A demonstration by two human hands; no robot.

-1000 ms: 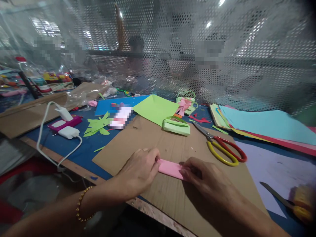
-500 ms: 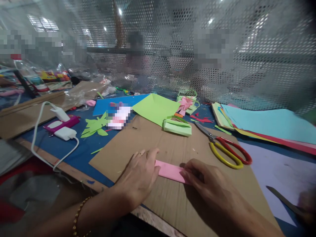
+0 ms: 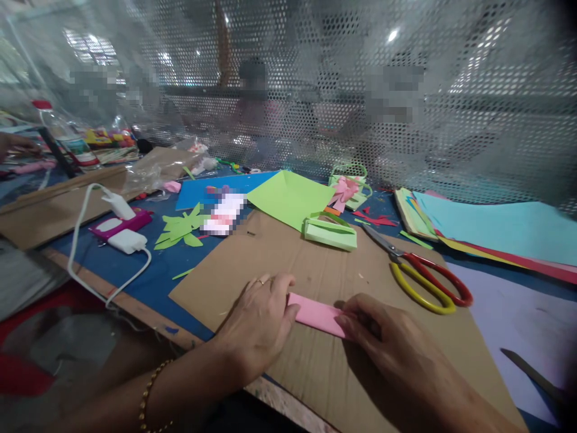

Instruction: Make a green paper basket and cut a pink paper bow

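Pink folded paper strip (image 3: 318, 314) is held by both hands low over the near part of the cardboard sheet (image 3: 252, 255); whether the sheet is touched by it cannot be told. Its left end is pinched by the left hand (image 3: 265, 316), fingers bent and nearly closed, thumb at the near edge. Its right end is gripped by the right hand (image 3: 383, 331), fingers curled under, thumb pressed on top. The middle of the strip is left uncovered between them. A gold bracelet (image 3: 146, 391) is worn on the left wrist.

Beyond the strip, a small green paper bag (image 3: 331, 234) is seen on the cardboard, with scissors (image 3: 395, 251) laid partly spread to its right. A light green sheet (image 3: 293, 198) is placed behind the bag. Green leaf cutouts (image 3: 180, 231) are scattered at left. At right, coloured papers (image 3: 500, 231) are stacked, topped by light blue.
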